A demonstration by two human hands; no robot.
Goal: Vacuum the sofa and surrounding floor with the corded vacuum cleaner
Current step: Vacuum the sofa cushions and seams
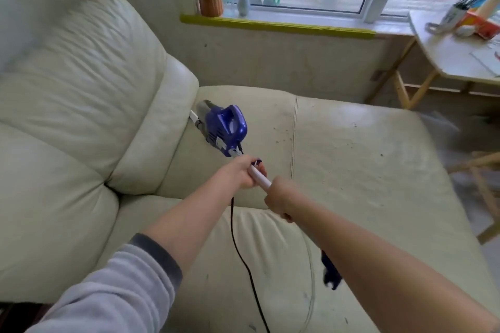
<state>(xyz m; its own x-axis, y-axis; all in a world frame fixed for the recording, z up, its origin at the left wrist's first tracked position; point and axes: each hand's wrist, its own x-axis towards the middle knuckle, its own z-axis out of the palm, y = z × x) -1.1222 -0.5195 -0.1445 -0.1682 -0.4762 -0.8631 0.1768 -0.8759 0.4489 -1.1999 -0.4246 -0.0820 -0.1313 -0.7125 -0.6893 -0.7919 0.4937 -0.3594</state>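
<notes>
Both hands clamp the white tube (260,177), left hand (244,173) ahead, right hand (281,199) behind, driving the vacuum (223,127) into the sofa (351,159) back crease. Sofa step underway; crumbs right of the vacuum likely need sweeping next.

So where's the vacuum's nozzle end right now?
In the head view it is left of centre, where the blue vacuum body points into the crease between the sofa's back cushion and the seat, beyond both hands.

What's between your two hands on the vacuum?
A short bare stretch of white tube between left hand and right hand; head view shows it.
</notes>
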